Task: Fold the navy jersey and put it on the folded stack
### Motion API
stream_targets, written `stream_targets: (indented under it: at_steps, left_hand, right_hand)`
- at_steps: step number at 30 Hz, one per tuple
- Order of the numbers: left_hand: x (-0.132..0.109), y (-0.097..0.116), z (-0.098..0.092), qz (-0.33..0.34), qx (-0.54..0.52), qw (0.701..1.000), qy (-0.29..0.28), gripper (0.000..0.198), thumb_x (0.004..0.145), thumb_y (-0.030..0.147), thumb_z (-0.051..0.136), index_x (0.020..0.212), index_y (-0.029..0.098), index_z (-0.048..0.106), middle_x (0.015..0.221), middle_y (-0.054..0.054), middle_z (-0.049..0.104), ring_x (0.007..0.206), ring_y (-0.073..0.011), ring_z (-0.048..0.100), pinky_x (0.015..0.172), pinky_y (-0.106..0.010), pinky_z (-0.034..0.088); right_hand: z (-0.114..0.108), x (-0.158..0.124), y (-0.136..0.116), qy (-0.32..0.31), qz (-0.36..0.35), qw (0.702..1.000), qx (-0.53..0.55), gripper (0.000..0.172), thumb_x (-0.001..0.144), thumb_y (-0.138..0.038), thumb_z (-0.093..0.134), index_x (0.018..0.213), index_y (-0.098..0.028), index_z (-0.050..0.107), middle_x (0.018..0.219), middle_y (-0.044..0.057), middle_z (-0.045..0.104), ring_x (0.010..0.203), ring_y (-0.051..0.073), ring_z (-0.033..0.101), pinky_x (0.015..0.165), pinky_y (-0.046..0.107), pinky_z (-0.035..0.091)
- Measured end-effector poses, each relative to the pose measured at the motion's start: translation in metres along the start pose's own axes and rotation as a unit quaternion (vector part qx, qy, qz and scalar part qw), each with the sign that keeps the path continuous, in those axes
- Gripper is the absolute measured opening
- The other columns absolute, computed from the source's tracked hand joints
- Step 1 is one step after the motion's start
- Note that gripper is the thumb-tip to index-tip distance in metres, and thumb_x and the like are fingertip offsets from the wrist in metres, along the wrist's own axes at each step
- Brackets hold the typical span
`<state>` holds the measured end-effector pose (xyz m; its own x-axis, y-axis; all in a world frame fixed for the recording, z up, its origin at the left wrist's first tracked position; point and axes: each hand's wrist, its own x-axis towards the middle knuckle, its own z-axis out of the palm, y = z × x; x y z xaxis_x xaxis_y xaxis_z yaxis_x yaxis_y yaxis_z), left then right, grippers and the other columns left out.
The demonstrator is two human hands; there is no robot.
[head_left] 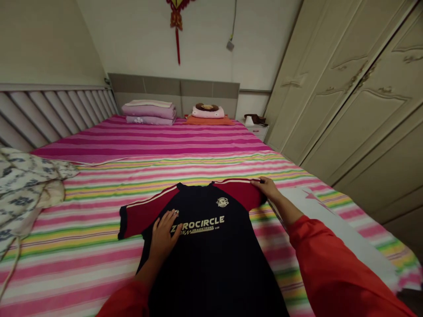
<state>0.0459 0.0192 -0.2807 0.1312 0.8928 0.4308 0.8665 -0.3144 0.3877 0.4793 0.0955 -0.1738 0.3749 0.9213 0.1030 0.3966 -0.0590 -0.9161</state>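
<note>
A dark navy T-shirt (205, 259) with red sleeves and white stripes lies spread, front up, on the striped bed sheet (109, 264). Pale lettering and a round badge mark its chest. My left hand (164, 235) rests flat on the left side of the chest, fingers spread, covering part of the print. At the right sleeve's outer end, my right hand (267, 187) pinches the cuff between thumb and fingers. That sleeve is lifted a little at its end. The lower part of the shirt runs out of view at the bottom.
A white board-like item with a pink star (343, 237) lies right of the shirt, partly behind my right arm. Crumpled floral cloth (26, 189) is at the left. Folded bedding (150, 112) and a pillow stack (208, 113) stand by the headboard. A wardrobe (357, 97) lines the right.
</note>
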Motion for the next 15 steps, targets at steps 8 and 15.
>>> stream_targets:
  at_steps: [8, 15]
  left_hand:
    - [-0.003, 0.001, -0.003, 0.018, -0.004, 1.0, -0.007, 0.039, 0.089, 0.039, 0.049, 0.123, 0.026, 0.063, 0.137, -0.008, 0.059, 0.13, -0.0246, 0.051, 0.11, -0.044, 0.029]
    - [-0.003, 0.001, -0.004, 0.031, 0.006, 0.999, -0.034, 0.036, 0.09, 0.039, 0.048, 0.12, 0.026, 0.063, 0.138, -0.007, 0.058, 0.129, -0.0241, 0.052, 0.108, -0.044, 0.032]
  right_hand:
    - [0.034, -0.032, -0.017, 0.108, -0.041, 0.965, -0.235, 0.035, 0.084, -0.03, 0.057, 0.114, -0.013, 0.063, 0.129, 0.023, 0.057, 0.124, 0.037, 0.048, 0.099, 0.048, 0.036]
    - [0.165, -0.151, -0.021, -0.292, -0.37, 0.842, -0.262, 0.053, 0.094, -0.051, 0.046, 0.143, -0.03, 0.045, 0.156, 0.005, 0.036, 0.141, 0.025, 0.035, 0.113, 0.047, 0.028]
